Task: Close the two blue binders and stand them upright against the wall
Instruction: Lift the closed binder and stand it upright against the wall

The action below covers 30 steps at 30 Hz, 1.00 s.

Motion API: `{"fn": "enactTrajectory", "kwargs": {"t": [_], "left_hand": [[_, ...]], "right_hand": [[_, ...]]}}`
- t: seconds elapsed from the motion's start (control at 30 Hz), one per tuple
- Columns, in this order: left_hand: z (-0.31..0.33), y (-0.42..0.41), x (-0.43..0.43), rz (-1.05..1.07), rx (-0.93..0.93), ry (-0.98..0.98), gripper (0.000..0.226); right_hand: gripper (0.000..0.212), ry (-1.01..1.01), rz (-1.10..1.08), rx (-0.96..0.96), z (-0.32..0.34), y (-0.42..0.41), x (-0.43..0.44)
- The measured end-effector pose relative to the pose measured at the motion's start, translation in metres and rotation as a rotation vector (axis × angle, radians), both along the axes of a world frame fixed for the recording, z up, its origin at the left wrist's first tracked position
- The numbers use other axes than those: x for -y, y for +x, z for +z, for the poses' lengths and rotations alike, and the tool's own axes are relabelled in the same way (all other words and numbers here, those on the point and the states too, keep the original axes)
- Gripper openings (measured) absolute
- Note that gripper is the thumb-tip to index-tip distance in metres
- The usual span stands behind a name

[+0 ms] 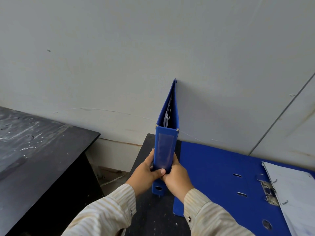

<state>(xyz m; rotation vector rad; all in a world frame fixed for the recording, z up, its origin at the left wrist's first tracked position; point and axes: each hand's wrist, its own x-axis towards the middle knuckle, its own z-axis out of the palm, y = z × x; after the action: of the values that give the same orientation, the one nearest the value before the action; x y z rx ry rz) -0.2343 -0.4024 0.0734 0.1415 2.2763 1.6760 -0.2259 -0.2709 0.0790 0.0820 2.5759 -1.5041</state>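
On the tabletop (153,218), gripping upright binder (166,147) against wall (153,48) with left hand (146,174) and right hand (175,176), curled fingers (159,171) hiding mid-spine; open binder (213,176) cropped at right.

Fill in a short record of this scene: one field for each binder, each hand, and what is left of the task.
Standing binder: closed blue lever-arch binder, upright on the black table, spine facing camera, far edge at the pale wall
Flat binder: open blue binder, lying flat to its right, white paper sheets on its metal ring clip
Left hand: grips the standing binder's spine
Right hand: grips the same spine from the other side
Left to do: close and stand the flat binder
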Motion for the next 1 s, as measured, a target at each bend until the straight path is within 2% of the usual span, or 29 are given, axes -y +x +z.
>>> {"fn": "enactTrajectory", "kwargs": {"t": [0.37, 0.67, 0.83, 1.0], "left_hand": [[-0.004, 0.0, -0.002, 0.024, 0.016, 0.045, 0.072], [-0.008, 0.007, -0.006, 0.09, 0.033, 0.081, 0.083], [-0.011, 0.014, -0.007, 0.211, 0.032, 0.015, 0.091], [-0.005, 0.029, -0.012, 0.358, -0.016, -0.051, 0.079]], "right_hand": [[0.065, -0.007, 0.009, -0.026, -0.006, -0.001, -0.002], [0.067, -0.008, -0.014, -0.074, -0.017, 0.005, 0.0], [0.066, -0.004, -0.013, -0.093, -0.013, 0.014, -0.002], [0.067, -0.002, 0.0, -0.096, -0.004, 0.027, -0.005]]}}
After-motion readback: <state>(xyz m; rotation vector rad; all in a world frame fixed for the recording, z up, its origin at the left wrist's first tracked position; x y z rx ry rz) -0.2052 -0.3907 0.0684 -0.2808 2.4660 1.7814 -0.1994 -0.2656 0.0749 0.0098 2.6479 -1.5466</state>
